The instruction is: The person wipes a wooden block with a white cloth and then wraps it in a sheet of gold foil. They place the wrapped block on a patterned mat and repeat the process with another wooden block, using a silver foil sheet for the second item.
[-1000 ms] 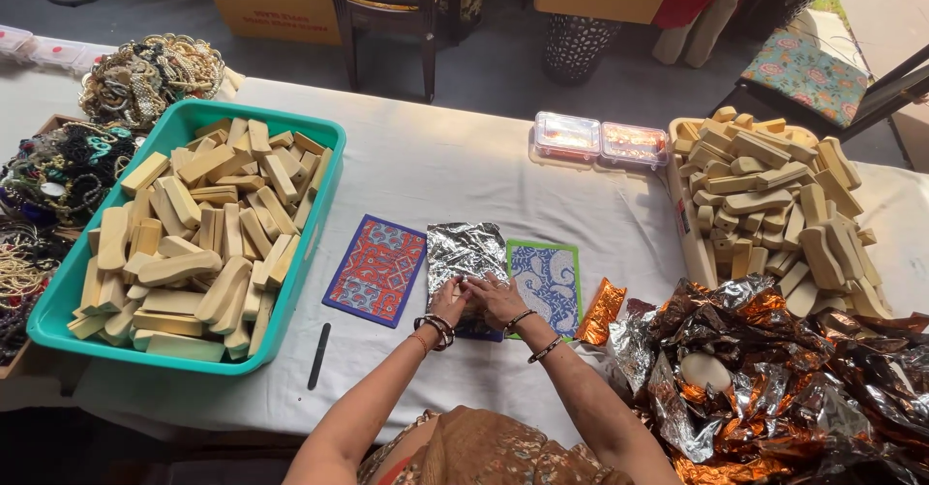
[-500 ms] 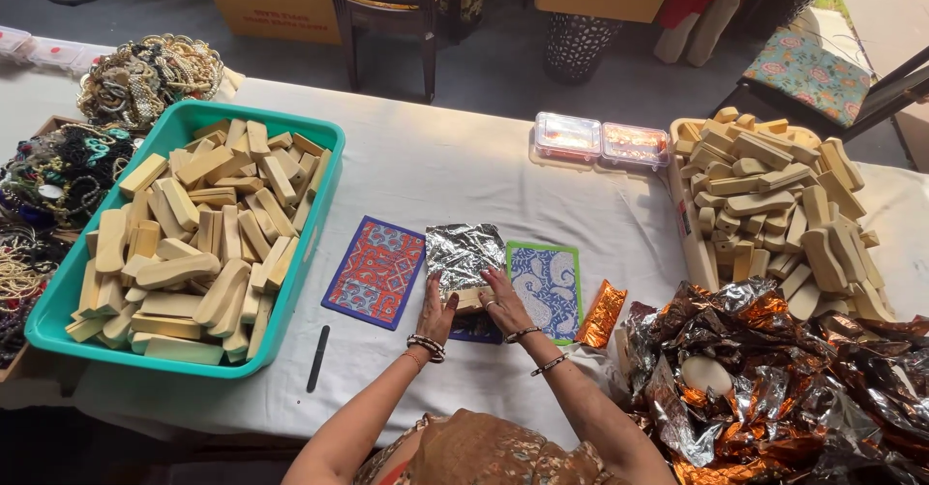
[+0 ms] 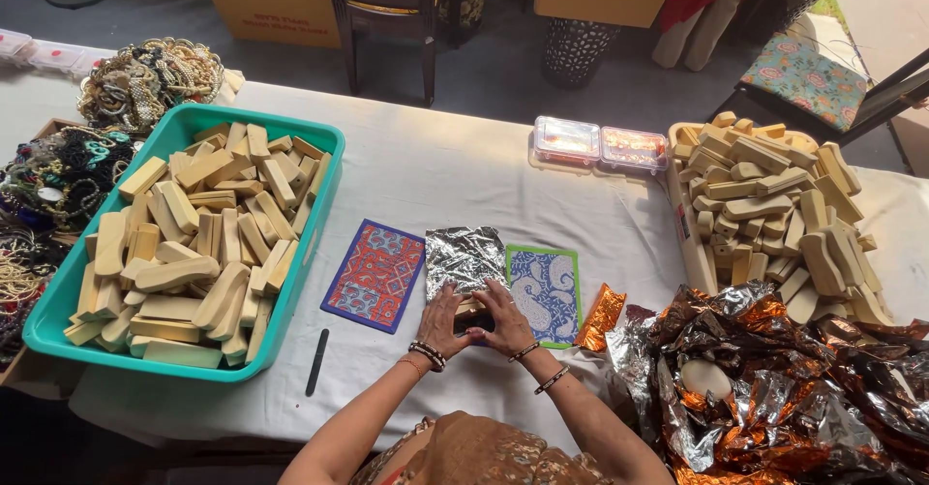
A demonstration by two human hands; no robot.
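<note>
I've got my left hand (image 3: pixel 443 317) and right hand (image 3: pixel 503 318) pressing a crinkled silver foil sheet (image 3: pixel 464 260) around a small block, lower centre of frame. Mid-wrap; next, I reckon, fold tight.

one view only — a camera worn on the person's head, looking steeply down and forward across a white-covered table (image 3: pixel 464 170). it sits fairly near: the person's forearms rise from the bottom centre of the frame, and the table fills the middle band from left edge to right edge. the top of the frame reaches past the far table edge to the floor — a dark chair (image 3: pixel 387 11) stands upper centre.
</note>
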